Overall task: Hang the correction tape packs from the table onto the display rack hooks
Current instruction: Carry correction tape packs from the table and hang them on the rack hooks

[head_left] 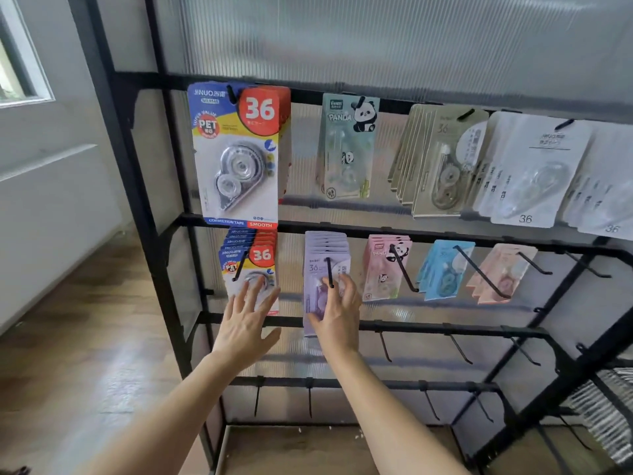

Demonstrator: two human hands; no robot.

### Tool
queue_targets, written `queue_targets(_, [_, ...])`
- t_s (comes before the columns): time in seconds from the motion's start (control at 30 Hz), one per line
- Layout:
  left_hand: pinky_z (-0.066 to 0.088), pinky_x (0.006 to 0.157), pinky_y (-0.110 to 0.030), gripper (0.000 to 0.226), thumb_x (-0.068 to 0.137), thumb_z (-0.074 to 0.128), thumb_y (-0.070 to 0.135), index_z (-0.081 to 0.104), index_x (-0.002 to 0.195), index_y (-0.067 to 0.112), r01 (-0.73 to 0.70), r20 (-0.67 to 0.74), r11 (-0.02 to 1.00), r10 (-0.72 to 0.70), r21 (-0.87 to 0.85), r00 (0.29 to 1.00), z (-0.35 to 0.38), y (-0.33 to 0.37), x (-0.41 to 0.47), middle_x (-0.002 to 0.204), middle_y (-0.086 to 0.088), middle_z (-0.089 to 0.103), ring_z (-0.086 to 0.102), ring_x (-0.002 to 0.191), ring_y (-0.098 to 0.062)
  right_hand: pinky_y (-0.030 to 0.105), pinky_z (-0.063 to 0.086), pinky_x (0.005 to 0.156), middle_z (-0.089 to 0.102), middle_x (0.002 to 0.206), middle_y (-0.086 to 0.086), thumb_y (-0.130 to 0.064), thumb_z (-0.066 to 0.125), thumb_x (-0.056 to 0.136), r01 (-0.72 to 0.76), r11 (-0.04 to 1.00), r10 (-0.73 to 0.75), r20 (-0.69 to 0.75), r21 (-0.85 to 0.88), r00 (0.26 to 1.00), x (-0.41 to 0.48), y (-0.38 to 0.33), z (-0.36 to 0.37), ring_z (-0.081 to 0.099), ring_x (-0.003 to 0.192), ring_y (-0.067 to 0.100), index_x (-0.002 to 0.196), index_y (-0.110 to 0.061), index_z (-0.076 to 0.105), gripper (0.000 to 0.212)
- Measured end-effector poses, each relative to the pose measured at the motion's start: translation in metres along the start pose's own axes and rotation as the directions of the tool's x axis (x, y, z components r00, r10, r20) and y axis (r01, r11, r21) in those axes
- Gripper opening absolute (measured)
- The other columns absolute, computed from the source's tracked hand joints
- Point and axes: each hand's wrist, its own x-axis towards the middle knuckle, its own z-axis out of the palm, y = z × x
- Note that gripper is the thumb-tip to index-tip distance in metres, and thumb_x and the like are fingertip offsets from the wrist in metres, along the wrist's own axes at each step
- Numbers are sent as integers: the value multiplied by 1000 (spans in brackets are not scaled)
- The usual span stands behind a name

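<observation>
Head view: 1 black display rack (147,214) fills the scene, with correction tape packs hanging in 2 rows.

The rack's top row holds 5 groups. From the rack's left post they run: blue-and-red packs (236,156), 1 green panda group (346,149), beige packs (442,162), white packs (534,169), and more white packs (606,186) cut off at the edge.

The rack's second row also holds 5 groups: a blue-and-red stack (250,265), a purple stack (325,255), pink panda packs (383,269), light blue packs (442,269) and peach packs (500,272).

2 bare hands reach in, well apart. The left hand (243,323) lies flat with fingers spread on the blue-and-red stack. The right hand (339,320) grips the purple stack, which hangs on its hook (329,272).

The rack's 2 lowest rows carry at least 7 bare hooks (460,349).
</observation>
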Motion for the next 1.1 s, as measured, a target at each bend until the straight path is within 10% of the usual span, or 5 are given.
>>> queue_targets(0.37, [3, 118, -43, 78, 92, 54, 44, 7, 153, 32, -8, 33, 1000, 8, 13, 999, -4, -2, -28, 161, -6, -5, -5, 148, -28, 53, 52, 88, 42, 142, 22, -23, 89, 62, -32, 989, 46, 90, -146, 995, -30, -9, -20, 46, 126, 41, 138, -27, 27, 98])
queue_targets(0.63, [6, 118, -43, 74, 92, 50, 48, 11, 153, 31, -4, 159, 1000, 7, -22, 987, 4, 25, -88, 161, -6, -5, -2, 148, -28, 44, 26, 113, 13, 159, 11, -33, 55, 95, -93, 953, 203, 382, -287, 901, -104, -13, -78, 15, 145, 27, 153, -24, 14, 71])
queue_targets(1.1, [6, 118, -44, 73, 94, 50, 46, 9, 153, 32, 73, 224, 997, -76, 21, 972, 24, 124, -241, 161, -5, -6, -1, 147, -28, 45, 19, 114, 7, 159, 10, -30, 48, 99, -163, 933, 326, 564, -321, 759, -258, 20, -184, 18, 142, 36, 152, -23, 15, 63])
